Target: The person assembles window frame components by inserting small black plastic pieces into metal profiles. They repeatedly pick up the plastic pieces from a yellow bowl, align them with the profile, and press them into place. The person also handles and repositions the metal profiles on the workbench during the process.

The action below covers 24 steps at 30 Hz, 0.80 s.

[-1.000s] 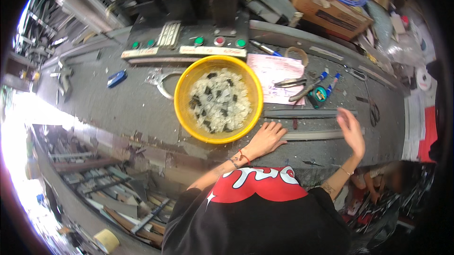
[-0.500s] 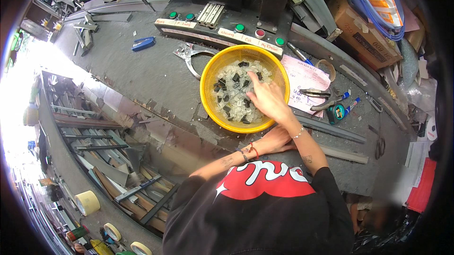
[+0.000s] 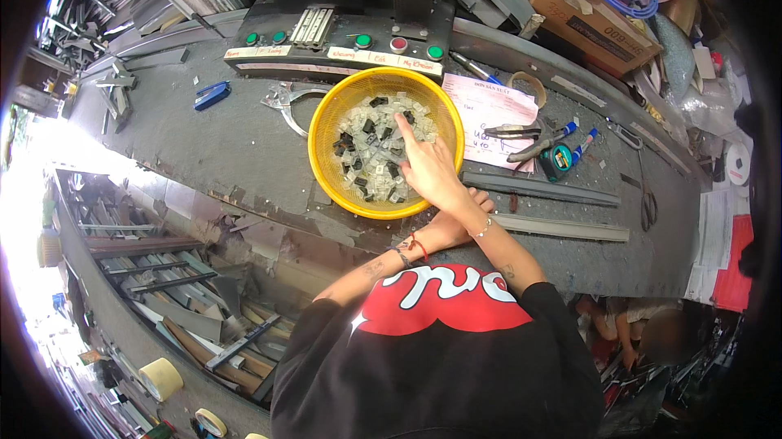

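A yellow mesh basket (image 3: 459,125) stands on the workbench, holding many small clear and black plastic pieces (image 3: 377,169). My right hand (image 3: 430,169) reaches over its near right side. The index finger is stretched out onto the pieces, the thumb stands apart, and nothing shows between them. Below the basket's rim, my left hand (image 3: 456,226) lies crossed under my right wrist, near the bench surface. Its visible fingers are curled; the palm is hidden, so I cannot see whether it holds anything.
Locking pliers (image 3: 285,105) lie left of the basket, beside a blue stapler (image 3: 213,95). A control box with buttons (image 3: 338,60) stands behind. Right are a pink paper sheet (image 3: 468,101), pliers (image 3: 538,146), a tape measure (image 3: 557,160) and metal strips (image 3: 562,227). Another person (image 3: 627,333) is at lower right.
The whole view has shifted, so the bench and basket appear further left and higher. My right index finger stays over the pieces. Curled left fingers now show beyond my right wrist.
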### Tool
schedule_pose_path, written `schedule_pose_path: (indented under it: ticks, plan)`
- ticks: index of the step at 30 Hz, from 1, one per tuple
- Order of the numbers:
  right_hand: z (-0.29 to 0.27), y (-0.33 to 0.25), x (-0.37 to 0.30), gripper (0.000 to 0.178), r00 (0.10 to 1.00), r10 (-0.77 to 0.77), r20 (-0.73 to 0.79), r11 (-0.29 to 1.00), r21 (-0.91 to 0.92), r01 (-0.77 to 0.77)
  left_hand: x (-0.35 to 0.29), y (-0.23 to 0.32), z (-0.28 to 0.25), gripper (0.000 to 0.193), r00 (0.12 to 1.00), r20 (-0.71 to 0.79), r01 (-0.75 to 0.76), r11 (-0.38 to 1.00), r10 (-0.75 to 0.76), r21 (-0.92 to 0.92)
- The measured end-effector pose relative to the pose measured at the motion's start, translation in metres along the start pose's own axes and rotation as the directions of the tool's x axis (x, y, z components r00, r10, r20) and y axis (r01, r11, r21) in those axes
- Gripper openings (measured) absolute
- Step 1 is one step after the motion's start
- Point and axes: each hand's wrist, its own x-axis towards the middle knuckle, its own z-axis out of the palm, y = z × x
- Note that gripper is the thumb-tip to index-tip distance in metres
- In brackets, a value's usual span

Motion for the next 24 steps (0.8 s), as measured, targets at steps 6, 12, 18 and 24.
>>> schedule_pose_path:
  ticks: [6, 12, 18, 24]
  plan:
    - [-0.042, 0.012, -0.009, 0.065, 0.982, 0.177, -0.066, 0.461, 0.887, -0.024, 0.0, 0.002, 0.0, 0.029, 0.995, 0.042, 0.103, 0.969, -0.096, -0.223]
    - [-0.096, 0.066, -0.11, 0.037, 0.928, 0.344, -0.144, 0.536, 0.841, -0.068, 0.004, 0.014, -0.005, 0.029, 0.999, 0.016, 0.038, 0.989, -0.041, 0.144]
    - [-0.056, 0.068, -0.216, 0.02, 0.718, 0.675, 0.17, 0.426, 0.704, -0.568, 0.01, 0.018, -0.012, 0.029, 0.992, 0.078, 0.086, 0.987, -0.097, 0.134]
    - [-0.045, 0.072, -0.254, 0.019, 0.589, 0.807, 0.046, 0.385, 0.715, -0.583, 0.012, 0.018, -0.015, 0.026, 0.995, 0.062, 0.069, 0.989, -0.078, 0.13]
